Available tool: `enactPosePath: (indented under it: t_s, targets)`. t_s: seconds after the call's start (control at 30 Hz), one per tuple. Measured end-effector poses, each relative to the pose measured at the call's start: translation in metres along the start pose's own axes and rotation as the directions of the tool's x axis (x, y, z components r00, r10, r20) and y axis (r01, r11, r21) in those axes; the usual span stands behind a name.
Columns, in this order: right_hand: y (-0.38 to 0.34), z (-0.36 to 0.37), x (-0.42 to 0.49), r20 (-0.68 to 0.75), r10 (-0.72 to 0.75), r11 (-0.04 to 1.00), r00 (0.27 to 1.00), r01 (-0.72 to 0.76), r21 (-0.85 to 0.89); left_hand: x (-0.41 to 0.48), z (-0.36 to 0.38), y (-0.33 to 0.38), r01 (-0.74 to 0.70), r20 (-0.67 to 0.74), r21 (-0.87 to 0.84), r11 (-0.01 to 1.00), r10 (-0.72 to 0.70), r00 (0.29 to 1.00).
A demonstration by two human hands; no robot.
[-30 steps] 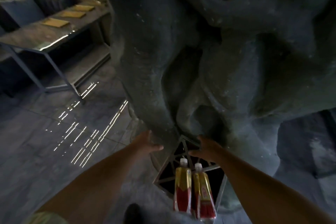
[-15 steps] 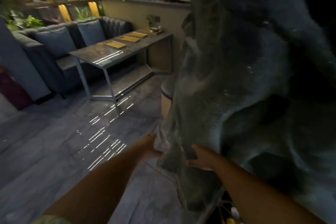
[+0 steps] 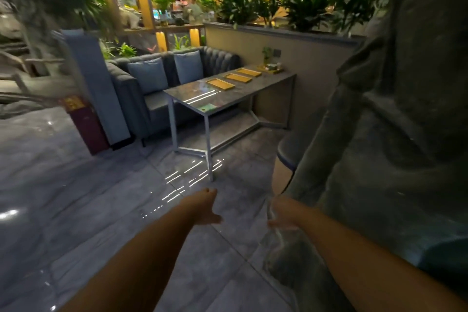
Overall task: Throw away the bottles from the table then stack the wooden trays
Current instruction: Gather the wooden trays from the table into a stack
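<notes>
Up past mid-frame, wooden trays (image 3: 238,77) line the counter (image 3: 192,95), well beyond the slack, empty left hand (image 3: 203,206) and right hand (image 3: 283,213).

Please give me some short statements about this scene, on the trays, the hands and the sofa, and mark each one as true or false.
1. Three wooden trays lie apart in a row on the table. True.
2. The left hand holds a bottle. False: it holds nothing, and its fingers are relaxed.
3. Two blue cushions lean on the sofa. True.
4. The right hand rests on the table. False: it is in the air beside the grey cloth, away from the table.
</notes>
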State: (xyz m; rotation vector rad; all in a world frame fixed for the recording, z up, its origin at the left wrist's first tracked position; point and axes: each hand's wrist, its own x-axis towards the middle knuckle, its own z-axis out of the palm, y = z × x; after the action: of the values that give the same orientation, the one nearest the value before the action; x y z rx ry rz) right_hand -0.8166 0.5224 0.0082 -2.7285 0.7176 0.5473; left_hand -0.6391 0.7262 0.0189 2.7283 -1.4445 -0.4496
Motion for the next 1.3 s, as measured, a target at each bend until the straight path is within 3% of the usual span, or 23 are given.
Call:
enactPosePath:
  t_s: [0.4, 0.73, 1.3]
  targets:
    - [-0.034, -0.081, 0.114, -0.069, -0.160, 0.987, 0.985, 0.161, 0.018, 0.081, -0.043, -0.077, 0.080, -0.045, -0.032, 0.996, -0.082, 0.996]
    - [-0.002, -0.146, 0.283, -0.095, -0.116, 0.993, 0.989, 0.119, 0.024, 0.249, -0.102, -0.109, 0.116, -0.037, -0.146, 0.982, -0.122, 0.992]
    - [0.021, -0.261, 0.534, -0.067, -0.097, 0.995, 0.993, 0.099, 0.021, 0.515, -0.154, -0.200, 0.104, 0.008, -0.116, 0.988, -0.104, 0.995]
